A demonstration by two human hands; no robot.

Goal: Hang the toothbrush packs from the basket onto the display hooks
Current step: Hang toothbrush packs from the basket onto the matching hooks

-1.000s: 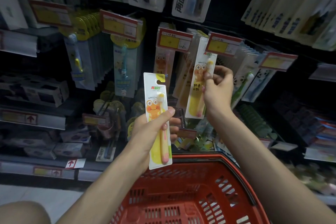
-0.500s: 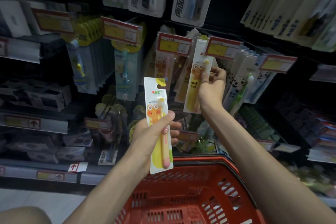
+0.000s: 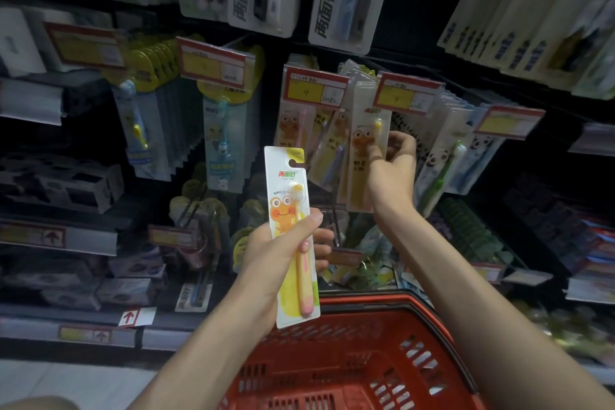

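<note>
My left hand [image 3: 283,253] grips a white and yellow toothbrush pack [image 3: 291,233] with an orange frog and a pink brush, held upright above the red basket [image 3: 349,359]. Further up and to the right, my right hand [image 3: 394,156] pinches a second frog toothbrush pack [image 3: 362,163] with a yellow brush. This pack's top is tucked behind a red and yellow price tag [image 3: 404,96] at the end of a display hook. Whether its hole sits on the hook is hidden by the tag. More frog packs [image 3: 299,130] hang on the hook to the left.
Panda toothbrush packs [image 3: 456,156] hang right of my right hand. Blue children's brushes [image 3: 223,143] hang to the left. Larger packs [image 3: 339,0] fill the row above. Boxed goods [image 3: 63,183] and lower hooks sit below. The basket's inside is mostly out of view.
My right hand has carried its pack up and further right, bringing the top under the price tag of the hook. My left hand has barely moved with its pack.
</note>
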